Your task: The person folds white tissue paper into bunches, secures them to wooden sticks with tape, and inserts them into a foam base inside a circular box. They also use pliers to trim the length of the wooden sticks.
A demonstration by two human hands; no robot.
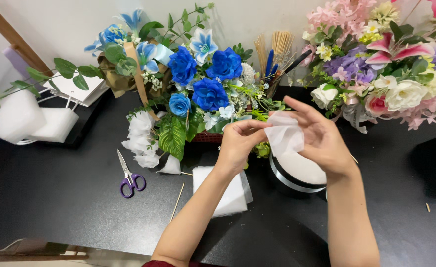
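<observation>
Head view: both hands, left [237,143] and right [321,141], pinch white tissue [283,136] above the round box [297,175], seemingly to shape it.

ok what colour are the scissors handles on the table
Purple: the scissors lie on the black table, left of both hands; the head view shows them clearly.

A black table [54,198] carries purple-handled scissors [129,178] well left of the fingers, a stack of white fabric squares [228,193] below them, a round black box [292,178] just beneath, and white foam blocks [32,121] far left.
</observation>
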